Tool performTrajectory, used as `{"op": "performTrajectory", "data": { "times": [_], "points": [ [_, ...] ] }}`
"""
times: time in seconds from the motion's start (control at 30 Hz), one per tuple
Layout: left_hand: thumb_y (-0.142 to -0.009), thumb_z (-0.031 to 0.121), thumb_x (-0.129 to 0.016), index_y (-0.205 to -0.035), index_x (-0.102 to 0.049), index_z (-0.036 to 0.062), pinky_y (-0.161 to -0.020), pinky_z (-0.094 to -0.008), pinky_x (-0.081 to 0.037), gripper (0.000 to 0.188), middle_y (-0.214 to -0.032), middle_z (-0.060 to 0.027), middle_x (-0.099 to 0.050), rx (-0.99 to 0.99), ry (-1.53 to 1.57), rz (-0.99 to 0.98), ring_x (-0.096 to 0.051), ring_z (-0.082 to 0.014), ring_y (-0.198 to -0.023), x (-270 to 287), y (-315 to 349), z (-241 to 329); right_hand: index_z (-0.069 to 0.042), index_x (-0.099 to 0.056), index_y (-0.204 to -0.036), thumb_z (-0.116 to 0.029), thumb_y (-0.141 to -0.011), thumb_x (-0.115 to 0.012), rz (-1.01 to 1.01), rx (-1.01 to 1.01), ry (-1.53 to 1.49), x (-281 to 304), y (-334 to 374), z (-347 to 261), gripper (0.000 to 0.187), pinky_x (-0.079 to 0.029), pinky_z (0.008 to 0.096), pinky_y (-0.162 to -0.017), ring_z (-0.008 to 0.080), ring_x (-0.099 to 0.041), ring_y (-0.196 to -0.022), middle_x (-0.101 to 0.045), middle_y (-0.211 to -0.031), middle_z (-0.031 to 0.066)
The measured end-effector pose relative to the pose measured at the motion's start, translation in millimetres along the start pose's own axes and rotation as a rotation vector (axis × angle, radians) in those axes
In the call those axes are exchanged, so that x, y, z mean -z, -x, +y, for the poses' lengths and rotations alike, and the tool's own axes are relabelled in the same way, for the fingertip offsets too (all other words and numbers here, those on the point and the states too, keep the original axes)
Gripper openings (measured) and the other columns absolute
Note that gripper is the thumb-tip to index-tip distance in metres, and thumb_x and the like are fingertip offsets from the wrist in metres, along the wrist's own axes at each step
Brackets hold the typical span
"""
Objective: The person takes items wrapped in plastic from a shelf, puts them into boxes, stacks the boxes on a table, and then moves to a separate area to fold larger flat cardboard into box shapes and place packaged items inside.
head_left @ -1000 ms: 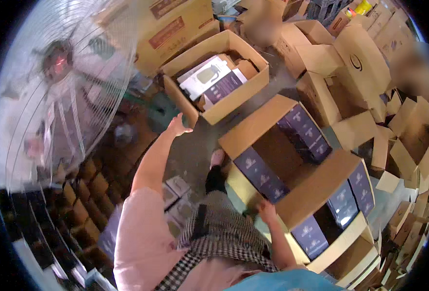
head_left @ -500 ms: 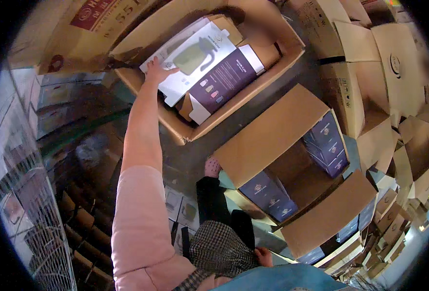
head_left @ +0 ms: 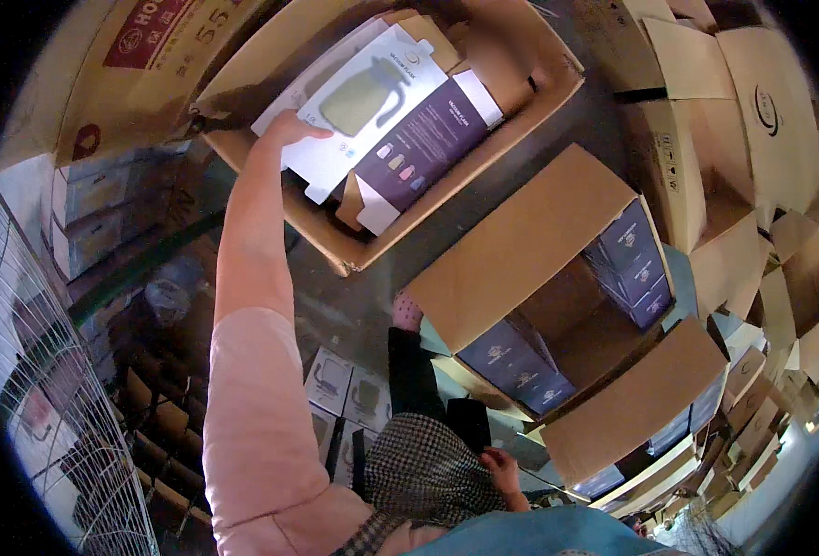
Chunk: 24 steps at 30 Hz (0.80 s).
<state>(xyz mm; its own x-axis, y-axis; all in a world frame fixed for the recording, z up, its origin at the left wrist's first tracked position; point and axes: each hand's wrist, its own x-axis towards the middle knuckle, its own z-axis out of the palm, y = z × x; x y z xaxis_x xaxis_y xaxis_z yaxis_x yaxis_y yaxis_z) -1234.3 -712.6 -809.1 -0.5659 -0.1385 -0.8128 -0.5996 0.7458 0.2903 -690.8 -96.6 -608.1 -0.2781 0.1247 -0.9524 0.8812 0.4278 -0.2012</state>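
My left hand reaches far forward into an open cardboard box. It is closed at the left edge of a flattened white carton printed with a green jug, thumb on top and the other fingers mostly hidden. Against that carton lies a purple carton with small coloured jugs on it. More flat cartons show beneath them. Low in front of my body, beside the checked apron, my right hand has its fingers bent together; what they hold, if anything, cannot be made out.
Right of centre stands an open carton with dark blue boxes along its inner ends. Open cardboard boxes crowd the right side. A wire rack is at the left, and jug-printed boxes sit near my feet.
My left hand has gone from fingers spread over the white carton to closing at its edge, the thumb lying on top. My right hand has come further into view. The whole view has shifted slightly.
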Motion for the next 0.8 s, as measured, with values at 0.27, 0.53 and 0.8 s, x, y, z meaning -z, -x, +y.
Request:
{"op": "performTrajectory", "data": {
  "times": [0.27,0.53,0.8],
  "points": [
    [-0.043,0.07,-0.085,-0.145,-0.029,-0.0078,-0.115,-0.0579,-0.018,0.14,-0.159,-0.0234,-0.004,0.113,-0.325,0.392,-0.004,-0.0391,-0.147,-12,-30,-28,0.003,-0.064,-0.112,-0.015,-0.091,-0.066,0.006,0.015,-0.229,23,-28,85,0.027,-0.054,0.0329,-0.081,0.0191,-0.067,-0.09,-0.07,-0.095,0.0131],
    [-0.041,0.066,-0.087,-0.149,-0.019,-0.0063,-0.115,-0.0558,-0.02,0.147,-0.159,-0.0221,-0.014,0.123,-0.207,0.34,-0.017,-0.0351,-0.147,2,-70,-74,0.003,-0.065,-0.103,-0.022,-0.087,-0.073,-0.043,-0.205,-0.354,-11,-54,53,0.03,-0.051,0.0265,-0.072,0.0144,-0.064,-0.086,-0.067,-0.086,0.0077],
    [-0.055,0.052,-0.088,-0.131,-0.058,0.0055,-0.104,-0.0371,-0.041,0.094,-0.123,-0.0185,-0.064,-0.114,0.193,0.07,-0.057,-0.029,-0.12,-11,-11,-41,-0.002,-0.065,-0.114,-0.028,-0.089,-0.07,-0.052,-0.155,-0.113,-26,-45,-8,0.037,-0.05,0.0299,-0.079,0.016,-0.064,-0.088,-0.07,-0.096,0.0083]
  ]
}}
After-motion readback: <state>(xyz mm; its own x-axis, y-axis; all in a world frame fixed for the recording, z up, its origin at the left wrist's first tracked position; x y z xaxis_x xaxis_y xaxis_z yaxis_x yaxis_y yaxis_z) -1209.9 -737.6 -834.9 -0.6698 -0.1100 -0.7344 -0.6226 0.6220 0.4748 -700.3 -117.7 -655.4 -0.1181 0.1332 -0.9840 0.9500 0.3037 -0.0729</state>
